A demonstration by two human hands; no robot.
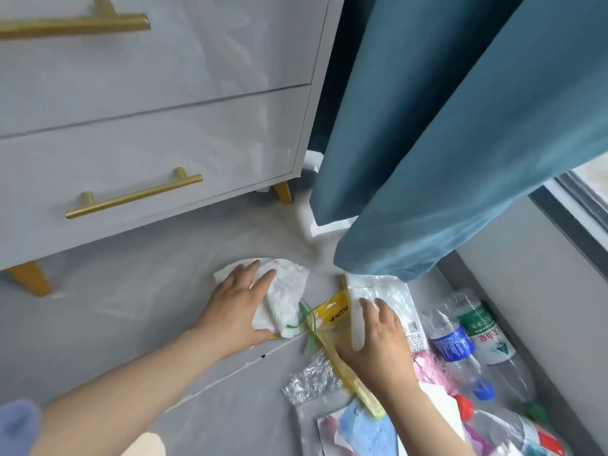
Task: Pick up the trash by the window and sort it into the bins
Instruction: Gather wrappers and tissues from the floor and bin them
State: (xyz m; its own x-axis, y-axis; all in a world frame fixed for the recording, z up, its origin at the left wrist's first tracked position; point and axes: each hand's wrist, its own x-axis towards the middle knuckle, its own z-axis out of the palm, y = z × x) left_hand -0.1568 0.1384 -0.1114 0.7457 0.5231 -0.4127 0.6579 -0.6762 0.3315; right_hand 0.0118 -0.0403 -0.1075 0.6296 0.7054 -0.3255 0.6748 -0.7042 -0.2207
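Lying diagonally, yellow packet (335,320) points toward curtain (460,159).

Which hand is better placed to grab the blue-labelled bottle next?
Probably right. The right hand rests on the clear wrapper just beside the blue-labelled bottle; the left hand presses the white tissue, farther away.

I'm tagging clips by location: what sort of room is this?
Probably a bedroom or living room at home: a grey drawer chest with gold handles stands beside a blue curtain hanging to the floor by a window.
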